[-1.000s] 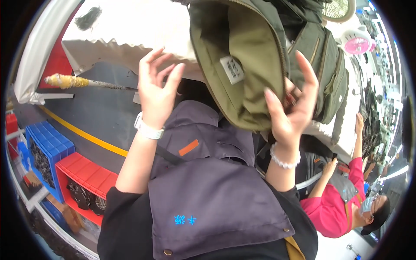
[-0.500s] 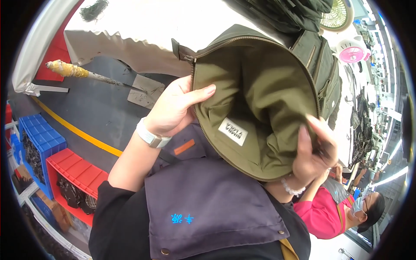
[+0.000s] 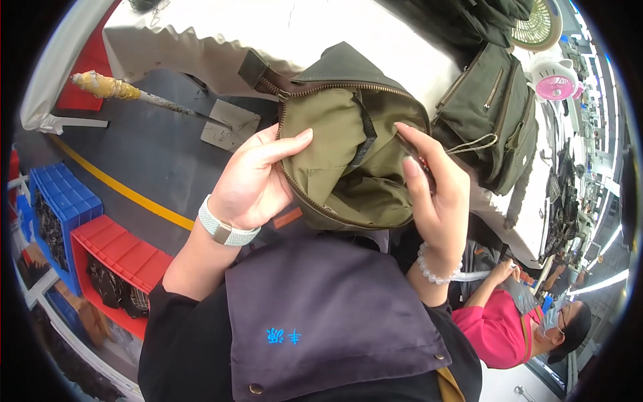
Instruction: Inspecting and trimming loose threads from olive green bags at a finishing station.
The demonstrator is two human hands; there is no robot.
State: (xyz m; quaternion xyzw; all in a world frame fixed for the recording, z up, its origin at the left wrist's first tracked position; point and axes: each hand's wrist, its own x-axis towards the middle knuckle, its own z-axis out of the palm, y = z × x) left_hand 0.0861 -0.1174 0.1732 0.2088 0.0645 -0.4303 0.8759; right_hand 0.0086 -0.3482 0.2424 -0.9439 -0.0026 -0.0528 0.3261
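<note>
An olive-green zippered bag [image 3: 329, 137] is held in front of me with its mouth wide, so its green lining shows. A brass-coloured zipper runs round the rim, and a dark strap [image 3: 366, 130] lies inside. My left hand [image 3: 253, 179] grips the left rim, thumb on the lining and fingers behind the cloth. At the right rim, my right hand [image 3: 439, 194] is closed on the bag's edge, thumb and fingers curled round it. The deeper folds of the bag are in shadow.
A white-covered table [image 3: 248, 30] stands beyond. More dark green bags [image 3: 492, 100] lie at right, near a pink-and-white fan [image 3: 556, 80]. A wrapped pole [image 3: 144, 97] stands at left, above red [image 3: 117, 248] and blue crates [image 3: 67, 208]. A person in pink [image 3: 495, 328] works at right.
The bag's mouth has narrowed, and its right rim has come leftward with my right hand. The dark strap inside now shows; the white label is out of sight.
</note>
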